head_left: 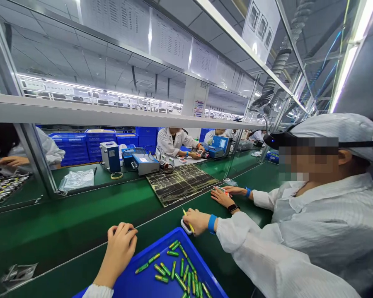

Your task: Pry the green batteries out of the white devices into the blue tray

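Observation:
My left hand (120,247) lies on the green conveyor belt (81,223), fingers curled under, right against the far left edge of a blue tray (143,283). Nothing shows inside the fist. Several green cylindrical cells (180,271) lie loose in the tray's right half. My right hand is out of sight. Just beyond the tray's far corner, a co-worker's hand (197,220) with a blue wrist strap holds a yellow pen and a small white object.
The co-worker in white sits close on my right, their other hand (224,196) flat on the belt. A dark taped mat (180,184), a blue box device (145,163) and a plastic bag (76,180) lie across the belt. A metal post (37,161) rises at left.

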Available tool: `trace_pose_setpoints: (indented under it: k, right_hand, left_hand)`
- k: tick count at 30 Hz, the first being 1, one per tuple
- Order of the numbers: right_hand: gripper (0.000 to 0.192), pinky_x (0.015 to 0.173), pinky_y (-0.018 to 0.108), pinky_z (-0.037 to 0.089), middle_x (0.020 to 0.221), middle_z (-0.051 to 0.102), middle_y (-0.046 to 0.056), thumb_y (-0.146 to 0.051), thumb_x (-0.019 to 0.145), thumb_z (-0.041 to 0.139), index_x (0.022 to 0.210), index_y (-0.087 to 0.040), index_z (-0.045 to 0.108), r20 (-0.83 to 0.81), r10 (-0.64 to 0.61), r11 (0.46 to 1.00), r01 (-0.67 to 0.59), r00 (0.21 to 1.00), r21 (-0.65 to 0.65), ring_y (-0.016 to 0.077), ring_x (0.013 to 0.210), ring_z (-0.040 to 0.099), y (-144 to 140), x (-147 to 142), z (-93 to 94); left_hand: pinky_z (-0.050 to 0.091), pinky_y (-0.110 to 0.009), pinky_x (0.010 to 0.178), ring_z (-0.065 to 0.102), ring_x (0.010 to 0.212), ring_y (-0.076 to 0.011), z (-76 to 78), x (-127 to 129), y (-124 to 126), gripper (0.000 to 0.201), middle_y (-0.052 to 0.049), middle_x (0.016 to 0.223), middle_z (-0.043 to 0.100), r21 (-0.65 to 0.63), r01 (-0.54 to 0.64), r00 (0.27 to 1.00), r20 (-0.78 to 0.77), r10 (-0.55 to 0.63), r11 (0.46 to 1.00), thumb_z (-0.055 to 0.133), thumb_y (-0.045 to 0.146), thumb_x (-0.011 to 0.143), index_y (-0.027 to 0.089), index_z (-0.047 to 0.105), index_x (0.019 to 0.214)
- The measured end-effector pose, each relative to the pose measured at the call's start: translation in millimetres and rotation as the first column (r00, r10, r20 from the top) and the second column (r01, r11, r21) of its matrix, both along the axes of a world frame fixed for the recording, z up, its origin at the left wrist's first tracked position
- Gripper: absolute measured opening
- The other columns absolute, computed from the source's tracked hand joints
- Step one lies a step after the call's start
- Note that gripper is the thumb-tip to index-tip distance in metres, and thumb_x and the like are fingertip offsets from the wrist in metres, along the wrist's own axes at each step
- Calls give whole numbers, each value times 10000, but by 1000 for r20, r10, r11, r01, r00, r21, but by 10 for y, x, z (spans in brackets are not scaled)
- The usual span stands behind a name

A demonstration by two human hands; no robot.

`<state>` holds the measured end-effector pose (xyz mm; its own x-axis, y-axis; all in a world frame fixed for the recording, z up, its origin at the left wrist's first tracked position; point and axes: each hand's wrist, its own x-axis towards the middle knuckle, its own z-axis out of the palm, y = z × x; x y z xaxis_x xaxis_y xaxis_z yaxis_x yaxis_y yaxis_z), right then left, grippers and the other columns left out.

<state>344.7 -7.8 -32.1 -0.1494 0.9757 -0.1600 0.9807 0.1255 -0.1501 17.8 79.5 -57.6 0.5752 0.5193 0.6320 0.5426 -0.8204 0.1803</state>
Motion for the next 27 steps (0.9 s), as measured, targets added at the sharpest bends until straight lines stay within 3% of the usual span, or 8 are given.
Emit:
trace_pose_setpoints:
  k: [6,12,14,16,17,19,23,27]
  right_hand:
    - [344,841,413,354,808,618,66,-118,456,715,720,-188,506,-266,-70,977,120,961,175,293,897,567,234,-163,121]
    - [338,683,335,448,889,633,71,-433,771,501,992,-177,483,-715,13,934,246,699,258,223,826,621,561,-877,392]
    - [432,684,332,472,987,647,100,-486,858,308,1099,-167,473,-875,65,964,196,479,179,215,889,640,566,-1227,336]
    - [503,721,347,481,1032,658,117,-533,821,355,1116,-155,507,-987,-77,997,10,-142,-79,226,939,639,539,-1524,221]
    - [498,722,337,482,1006,671,111,-523,797,408,1102,-150,532,-913,-198,980,-107,-356,-170,220,920,646,522,-1635,157]
    - [442,701,315,480,924,695,93,-452,756,504,1056,-134,576,-734,-393,919,-277,-554,-282,210,844,660,487,-1776,41]
    - [363,675,324,479,843,708,70,-390,753,556,1009,-139,614,-643,-468,883,-285,-606,-373,226,770,666,412,-1827,-62]
    - [352,732,375,485,833,708,73,-391,717,594,978,-157,626,-704,-420,906,-219,-573,-361,261,825,661,343,-1817,-52]
  left_hand:
    - [321,-450,859,532,864,-220,-5,-26,-75,275,-59,811,643,-174,20,999,42,-13,985,405,150,829,204,665,757]
    - [409,-399,790,550,757,-191,126,-5,-188,191,-30,741,607,-308,-20,988,139,65,951,431,193,809,194,604,729]
    - [441,-374,810,581,872,-197,154,-15,-219,239,-45,927,625,-404,29,959,270,89,914,492,237,785,208,580,1005]
    - [440,-387,880,556,1043,-226,167,-40,-255,517,-76,1120,577,-507,144,892,439,111,850,567,321,754,228,434,1245]
    - [429,-403,912,530,1098,-242,170,-57,-276,615,-89,1175,544,-542,199,856,501,124,817,596,370,740,237,376,1299]
    - [399,-442,960,494,1134,-264,181,-88,-326,708,-99,1217,498,-563,222,842,522,135,796,647,444,704,253,355,1320]
    - [324,-514,1015,398,1192,-310,244,-103,-422,815,-102,1274,454,-532,123,925,367,98,838,766,455,601,278,393,1304]
    - [341,-490,1009,411,1173,-291,271,-85,-446,777,-107,1253,452,-639,197,928,366,68,743,751,474,631,271,393,1290]
